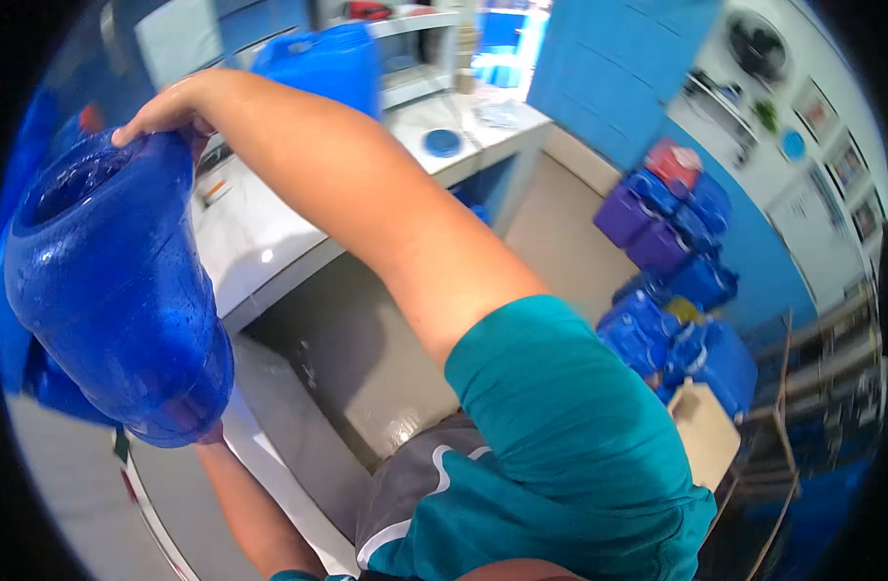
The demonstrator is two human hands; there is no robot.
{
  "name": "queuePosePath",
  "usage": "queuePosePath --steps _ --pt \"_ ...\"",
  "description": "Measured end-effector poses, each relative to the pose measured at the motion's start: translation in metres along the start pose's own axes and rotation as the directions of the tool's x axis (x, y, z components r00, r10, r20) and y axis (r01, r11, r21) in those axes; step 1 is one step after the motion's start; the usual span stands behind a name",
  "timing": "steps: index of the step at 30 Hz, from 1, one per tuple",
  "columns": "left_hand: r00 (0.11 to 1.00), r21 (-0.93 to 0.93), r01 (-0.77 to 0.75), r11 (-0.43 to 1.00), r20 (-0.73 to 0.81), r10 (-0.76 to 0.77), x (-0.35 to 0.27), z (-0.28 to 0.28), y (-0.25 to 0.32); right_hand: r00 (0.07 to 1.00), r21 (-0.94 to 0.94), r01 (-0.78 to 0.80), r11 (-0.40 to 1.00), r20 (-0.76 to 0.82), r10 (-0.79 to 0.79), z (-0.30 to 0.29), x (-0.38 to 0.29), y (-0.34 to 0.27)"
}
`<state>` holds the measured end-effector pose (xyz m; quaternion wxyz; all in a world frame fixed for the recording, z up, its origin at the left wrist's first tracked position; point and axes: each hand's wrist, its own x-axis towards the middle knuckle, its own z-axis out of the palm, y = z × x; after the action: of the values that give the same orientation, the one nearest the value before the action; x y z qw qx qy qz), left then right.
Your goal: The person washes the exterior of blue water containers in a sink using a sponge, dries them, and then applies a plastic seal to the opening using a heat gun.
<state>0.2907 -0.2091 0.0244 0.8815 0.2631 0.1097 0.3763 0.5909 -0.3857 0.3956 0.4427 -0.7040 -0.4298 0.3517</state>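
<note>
A large wet blue plastic water jug (124, 290) is at the left, tilted, its round opening facing up and to the left. My right hand (172, 109) grips it at the rim near the opening, the arm stretched across the view. Below, my left hand (210, 433) supports the jug's lower end, with most of its fingers hidden behind the plastic. A white tiled counter (270, 225) lies just right of the jug. On it stand a blue rectangular jerrycan (335, 65), partly behind my right arm, and a round blue lid (442, 143).
Several blue and purple containers (658, 247) are piled along the wall at the right. A blue door (618, 80) stands beyond the counter's far end. Further blue containers (70, 385) sit behind the jug at the left. A beige plastic object (705, 436) is beside my right side.
</note>
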Motion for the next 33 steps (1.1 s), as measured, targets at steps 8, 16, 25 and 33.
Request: queuePosePath --steps 8,16,25,33 --pt "0.906 -0.072 0.375 0.924 0.239 -0.349 0.009 0.142 -0.195 0.937 0.091 0.020 0.996 -0.350 0.013 -0.138 -0.196 0.033" --pt "0.819 0.097 0.499 0.861 0.273 -0.505 -0.020 0.227 -0.325 0.858 -0.207 0.001 0.978 -0.503 -0.107 -0.205 -0.290 0.076" --pt "0.777 0.395 0.547 0.738 0.088 -0.623 -0.046 0.197 -0.371 0.764 -0.408 -0.148 0.901 -0.626 -0.159 -0.197 -0.289 0.220" --pt "0.860 0.888 -0.230 0.398 0.377 -0.344 0.034 0.176 -0.316 0.562 -0.270 0.528 0.805 -0.599 -0.570 -0.208 -0.227 0.133"
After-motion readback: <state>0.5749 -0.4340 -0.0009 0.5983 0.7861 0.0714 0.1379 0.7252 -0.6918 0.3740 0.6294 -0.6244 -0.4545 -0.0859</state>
